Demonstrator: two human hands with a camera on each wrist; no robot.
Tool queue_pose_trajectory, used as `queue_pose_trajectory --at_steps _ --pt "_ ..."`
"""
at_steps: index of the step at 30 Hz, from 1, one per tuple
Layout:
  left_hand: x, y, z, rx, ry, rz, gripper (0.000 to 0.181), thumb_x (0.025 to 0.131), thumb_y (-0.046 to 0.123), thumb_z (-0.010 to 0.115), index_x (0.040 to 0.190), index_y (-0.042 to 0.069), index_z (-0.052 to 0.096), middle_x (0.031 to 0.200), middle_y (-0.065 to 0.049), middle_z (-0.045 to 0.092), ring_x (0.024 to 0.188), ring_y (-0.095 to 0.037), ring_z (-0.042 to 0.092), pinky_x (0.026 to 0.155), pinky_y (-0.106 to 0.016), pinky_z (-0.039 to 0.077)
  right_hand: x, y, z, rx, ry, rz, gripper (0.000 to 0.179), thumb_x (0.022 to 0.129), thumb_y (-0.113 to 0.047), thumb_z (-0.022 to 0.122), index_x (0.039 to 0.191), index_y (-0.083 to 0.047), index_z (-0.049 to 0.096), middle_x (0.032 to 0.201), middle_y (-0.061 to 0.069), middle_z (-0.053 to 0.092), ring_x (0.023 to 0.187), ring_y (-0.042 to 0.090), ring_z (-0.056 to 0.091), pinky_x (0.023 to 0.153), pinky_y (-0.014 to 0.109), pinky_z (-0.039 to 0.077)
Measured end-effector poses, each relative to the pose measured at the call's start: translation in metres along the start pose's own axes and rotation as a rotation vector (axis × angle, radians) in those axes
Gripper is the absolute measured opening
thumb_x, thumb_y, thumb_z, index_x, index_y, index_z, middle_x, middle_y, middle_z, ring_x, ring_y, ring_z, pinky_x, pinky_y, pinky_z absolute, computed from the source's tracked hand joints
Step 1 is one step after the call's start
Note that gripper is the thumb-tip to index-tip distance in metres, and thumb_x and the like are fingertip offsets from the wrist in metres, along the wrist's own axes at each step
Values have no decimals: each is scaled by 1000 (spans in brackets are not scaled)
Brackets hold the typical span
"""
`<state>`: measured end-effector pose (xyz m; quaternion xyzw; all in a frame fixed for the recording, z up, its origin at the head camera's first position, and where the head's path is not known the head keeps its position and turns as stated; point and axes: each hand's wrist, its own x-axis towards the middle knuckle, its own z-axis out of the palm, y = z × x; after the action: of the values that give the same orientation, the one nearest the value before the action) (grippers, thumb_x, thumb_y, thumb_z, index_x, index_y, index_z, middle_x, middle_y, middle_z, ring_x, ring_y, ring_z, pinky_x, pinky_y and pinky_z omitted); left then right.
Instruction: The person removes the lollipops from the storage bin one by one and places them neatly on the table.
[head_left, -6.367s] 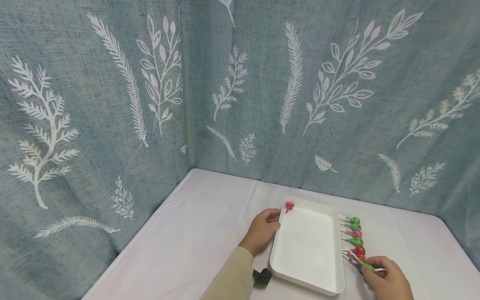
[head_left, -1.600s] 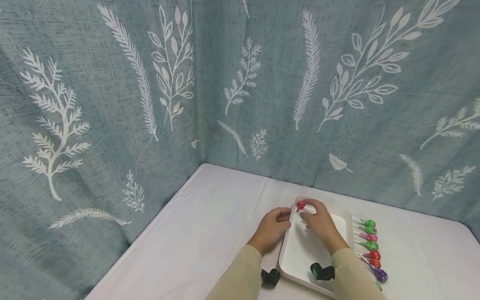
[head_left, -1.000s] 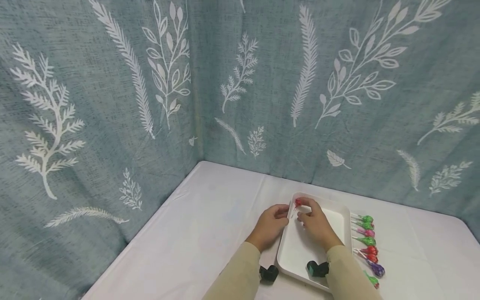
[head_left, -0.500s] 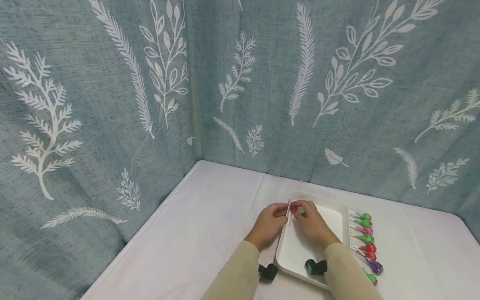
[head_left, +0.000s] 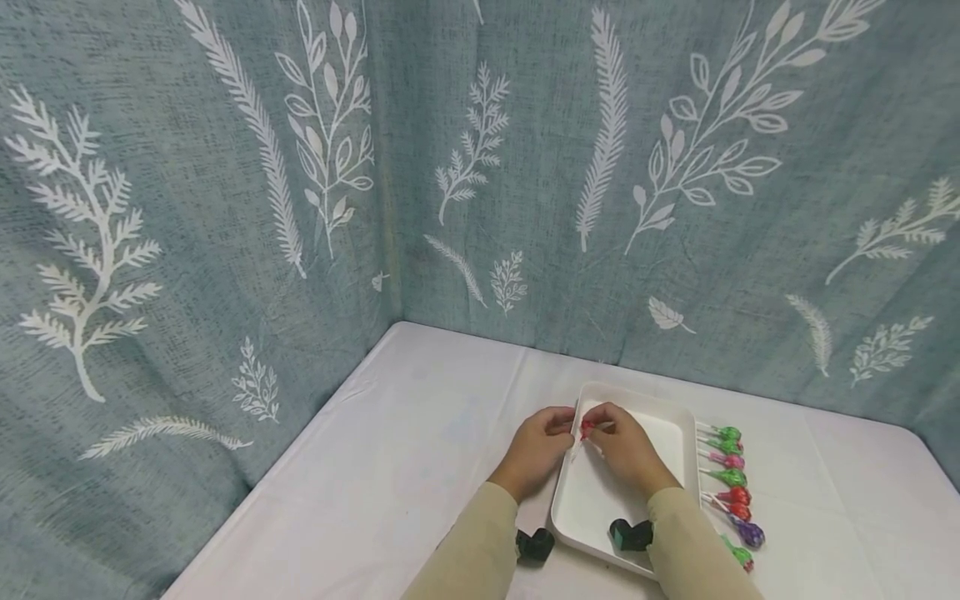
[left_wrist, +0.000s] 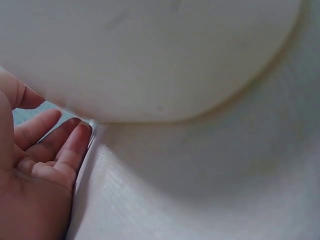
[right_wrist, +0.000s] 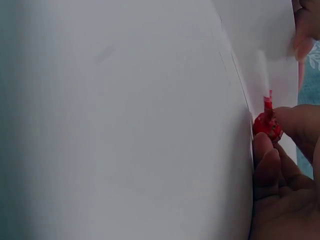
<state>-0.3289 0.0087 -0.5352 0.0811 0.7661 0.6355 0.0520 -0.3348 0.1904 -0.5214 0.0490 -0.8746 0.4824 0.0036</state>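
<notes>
A red-wrapped lollipop (head_left: 586, 428) is inside the white rectangular tray (head_left: 669, 433), by its left wall. My right hand (head_left: 628, 450) pinches its head between thumb and fingers, and in the right wrist view the stick of the lollipop (right_wrist: 268, 124) points up along that wall. At the same wall, from outside, my left hand (head_left: 534, 446) holds the tray; in the left wrist view the lower fingers of the left hand (left_wrist: 47, 155) are loosely bent below the rim, and the thumb tip is hidden.
Along the tray's right side lies a row of lollipops: green (head_left: 729, 433), pink (head_left: 729, 460), red (head_left: 738, 495), purple (head_left: 750, 533) and a nearest green one (head_left: 742, 557). Black wrist devices (head_left: 536, 545) sit by both sleeves. A leaf-patterned curtain (head_left: 480, 283) borders the white table (head_left: 420, 417).
My right hand has left a green lollipop beside the row, reached into the tray's far left corner, and brought the red lollipop slightly nearer along the left wall. The left hand stays at the tray.
</notes>
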Motion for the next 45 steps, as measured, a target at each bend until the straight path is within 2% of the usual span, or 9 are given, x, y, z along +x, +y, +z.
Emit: queue_pose_trajectory --at_steps 7,11,16,23,32,45 --pt "0 -1 -2 2 3 0 43 98 15 68 141 12 70 136 -2 72 128 -27 67 110 -54 53 0 -2 0 -22 2 26 21 100 -6 72 120 -5 67 110 9 66 100 27 64 80 36 53" --pt "0 -3 -3 -1 2 0 45 97 14 68 142 12 70 137 -3 72 128 -27 66 111 -54 52 -1 -3 -1 11 16 29 22 102 -6 72 122 -3 65 113 12 65 100 26 65 77 35 55" --pt "-1 -3 -2 -19 -6 0 44 98 13 67 142 11 69 135 -3 73 128 -27 67 111 -53 52 -2 -3 -3 52 54 36 20 104 -5 66 123 2 67 118 17 63 95 26 66 74 33 58" --pt "-3 -2 0 -26 -5 14 44 98 13 68 142 9 69 133 -4 74 126 -26 68 109 -53 53 -7 -14 -12 28 144 20 19 101 -6 67 117 3 71 120 19 63 101 31 65 79 33 55" --pt "-3 0 -1 -17 -6 15 44 96 12 70 141 12 70 131 -3 74 125 -25 68 108 -50 55 -21 -28 -26 77 137 47 20 103 -8 69 120 2 67 119 15 67 96 24 68 79 29 59" --pt "-2 -2 1 13 7 7 41 99 15 68 140 17 72 130 2 73 125 -24 68 110 -57 53 -50 -25 -52 138 149 48 27 105 -8 70 127 6 66 118 14 67 94 19 68 78 23 61"
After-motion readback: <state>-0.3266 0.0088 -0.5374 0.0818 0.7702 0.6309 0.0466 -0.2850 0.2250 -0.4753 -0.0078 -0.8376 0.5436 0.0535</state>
